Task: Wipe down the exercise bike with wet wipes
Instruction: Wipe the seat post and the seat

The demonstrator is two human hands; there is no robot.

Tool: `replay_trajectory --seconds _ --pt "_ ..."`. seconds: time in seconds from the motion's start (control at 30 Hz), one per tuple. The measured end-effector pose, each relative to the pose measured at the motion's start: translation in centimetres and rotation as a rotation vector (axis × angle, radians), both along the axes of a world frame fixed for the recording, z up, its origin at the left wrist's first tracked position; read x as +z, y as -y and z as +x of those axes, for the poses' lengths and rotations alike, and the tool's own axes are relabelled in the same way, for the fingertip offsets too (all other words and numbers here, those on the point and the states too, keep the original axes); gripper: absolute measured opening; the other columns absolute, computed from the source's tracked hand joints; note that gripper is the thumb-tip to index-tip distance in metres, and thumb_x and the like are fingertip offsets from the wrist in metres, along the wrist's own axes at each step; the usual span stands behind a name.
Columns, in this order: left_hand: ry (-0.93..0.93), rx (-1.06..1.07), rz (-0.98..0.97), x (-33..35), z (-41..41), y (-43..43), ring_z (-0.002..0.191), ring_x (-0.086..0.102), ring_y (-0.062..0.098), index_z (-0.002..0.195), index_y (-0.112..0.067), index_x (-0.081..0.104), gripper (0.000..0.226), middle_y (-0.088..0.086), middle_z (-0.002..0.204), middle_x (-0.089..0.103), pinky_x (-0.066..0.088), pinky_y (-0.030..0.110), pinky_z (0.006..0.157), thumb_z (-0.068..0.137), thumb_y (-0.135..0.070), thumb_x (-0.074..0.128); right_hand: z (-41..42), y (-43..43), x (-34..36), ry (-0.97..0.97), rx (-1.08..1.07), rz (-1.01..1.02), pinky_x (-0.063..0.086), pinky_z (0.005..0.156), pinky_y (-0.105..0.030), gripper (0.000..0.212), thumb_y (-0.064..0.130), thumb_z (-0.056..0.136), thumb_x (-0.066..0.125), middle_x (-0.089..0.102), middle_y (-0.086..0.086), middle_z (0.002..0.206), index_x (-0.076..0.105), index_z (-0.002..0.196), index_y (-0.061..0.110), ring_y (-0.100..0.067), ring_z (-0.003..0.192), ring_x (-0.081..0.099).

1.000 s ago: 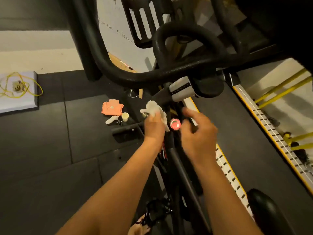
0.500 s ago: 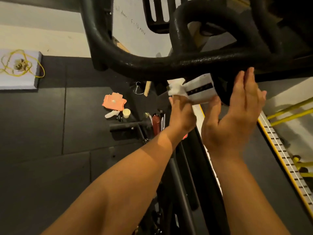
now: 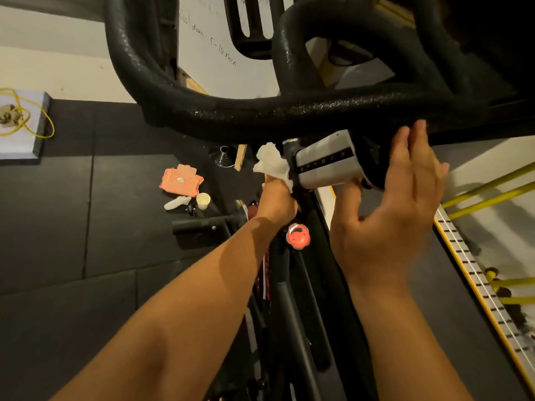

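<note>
Orange wipes pack point(image 3: 181, 180) is lying on the floor, 9 o'clock of my left hand point(image 3: 276, 195). Left fingers are pinching the crumpled wet wipe point(image 3: 270, 163), pressing it to the 9 o'clock end of the bike's grey clamp block point(image 3: 327, 162). Right hand point(image 3: 388, 209) is sitting at the block's 4 o'clock, fingers straight, gripping nothing, tips at the handlebar's point(image 3: 289, 111) lower edge.

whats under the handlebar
A grey block, with the left hand holding a white wipe at its left end. The open right hand covers whatever lies right of it.
</note>
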State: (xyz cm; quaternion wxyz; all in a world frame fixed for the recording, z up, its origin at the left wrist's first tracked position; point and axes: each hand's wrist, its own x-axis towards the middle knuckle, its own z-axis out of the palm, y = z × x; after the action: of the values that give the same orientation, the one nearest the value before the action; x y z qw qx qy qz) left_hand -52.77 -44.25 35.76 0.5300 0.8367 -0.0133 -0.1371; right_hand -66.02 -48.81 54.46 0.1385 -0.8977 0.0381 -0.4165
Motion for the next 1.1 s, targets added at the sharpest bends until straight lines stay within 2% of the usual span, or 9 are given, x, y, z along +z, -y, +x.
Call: replay_trajectory --seconds 0.13,0.37,0.53,0.6,0.67,0.73,0.83,0.97,1.1 --pt "-0.144 0.078 0.073 -0.9 -0.2 -3.3 0.121 0.052 0.032 0.143 0.001 0.032 0.056 0.017 0.133 0.050 0.042 0.038 0.100 0.091 -0.005 0.050 0.0 0.1 0.0 -0.003 0.014 0.006 0.013 0.121 -0.048 0.060 0.015 0.086 0.056 0.038 -0.019 0.150 0.042 0.141 -0.004 -0.027 0.141 0.032" --pt "-0.150 0.167 -0.224 2.2 -2.4 -1.1 0.105 0.058 0.028 0.141 -0.013 0.034 0.067 0.013 0.115 0.056 0.054 0.039 0.084 0.080 0.012 0.043 0.3 0.1 -0.2 0.022 0.005 0.019 0.014 0.121 -0.049 0.060 0.013 0.084 0.056 0.039 -0.020 0.148 0.044 0.140 -0.005 -0.027 0.140 0.033" --pt "-0.046 0.118 -0.320 2.3 -4.7 0.1 0.105 0.050 -0.007 0.157 -0.031 0.007 0.096 -0.015 0.127 0.045 0.039 0.013 0.096 0.082 0.021 0.040 0.5 0.0 -0.4 0.055 0.004 0.027 0.013 0.122 -0.043 0.058 0.013 0.085 0.056 0.037 -0.013 0.147 0.044 0.139 -0.004 -0.025 0.139 0.031" --pt "-0.001 0.077 -0.238 0.9 -3.6 -0.5 0.131 0.040 0.007 0.156 -0.024 0.013 0.086 -0.006 0.152 0.031 0.034 0.010 0.101 0.086 0.015 0.044 0.5 0.0 -0.5 0.062 0.000 0.012 0.014 0.121 -0.044 0.058 0.014 0.085 0.055 0.037 -0.015 0.147 0.044 0.139 -0.004 -0.022 0.139 0.029" --pt "-0.128 0.122 -0.204 -0.1 -1.3 -1.3 0.121 0.050 0.018 0.152 -0.022 0.023 0.067 0.011 0.151 0.038 0.045 0.022 0.092 0.094 -0.004 0.050 0.5 0.1 -0.6 0.065 0.004 0.007 0.017 0.120 -0.049 0.058 0.013 0.085 0.056 0.039 -0.018 0.147 0.044 0.139 -0.004 -0.019 0.139 0.028" --pt "-0.176 0.067 -0.182 0.5 -0.5 -2.3 0.123 0.048 0.023 0.157 -0.023 0.003 0.082 0.013 0.149 0.036 0.044 0.030 0.098 0.092 -0.002 0.050 0.6 0.1 -0.6 0.074 0.005 0.001 0.019 0.119 -0.052 0.057 0.011 0.084 0.057 0.040 -0.020 0.146 0.045 0.138 -0.005 -0.019 0.138 0.029" --pt "0.035 -0.028 -0.228 2.7 -2.6 -1.8 0.132 0.041 0.009 0.155 -0.020 -0.016 0.090 -0.006 0.149 0.029 0.031 0.007 0.102 0.092 0.012 0.041 0.7 0.0 -0.7 0.083 -0.010 0.001 0.021 0.118 -0.053 0.057 0.011 0.083 0.058 0.042 -0.021 0.145 0.046 0.137 -0.005 -0.023 0.137 0.032" --pt "0.352 -0.003 -0.239 4.6 -6.3 -0.1 0.149 -0.001 0.020 0.154 -0.001 -0.002 0.095 0.012 0.163 -0.006 -0.001 0.002 0.109 0.082 0.014 0.058 0.7 0.1 -0.8 0.079 0.012 0.005 0.033 0.106 -0.063 0.059 0.010 0.082 0.058 0.041 -0.022 0.144 0.045 0.137 -0.006 -0.029 0.134 0.035" --pt "0.174 0.060 -0.233 3.7 -5.0 -0.5 0.145 0.025 0.031 0.156 -0.014 -0.003 0.092 0.018 0.161 0.018 0.019 0.023 0.117 0.088 0.008 0.055 0.6 0.0 -0.5 0.050 0.011 -0.003 0.029 0.109 -0.061 0.059 0.008 0.082 0.057 0.040 -0.023 0.145 0.044 0.138 -0.007 -0.030 0.135 0.035"
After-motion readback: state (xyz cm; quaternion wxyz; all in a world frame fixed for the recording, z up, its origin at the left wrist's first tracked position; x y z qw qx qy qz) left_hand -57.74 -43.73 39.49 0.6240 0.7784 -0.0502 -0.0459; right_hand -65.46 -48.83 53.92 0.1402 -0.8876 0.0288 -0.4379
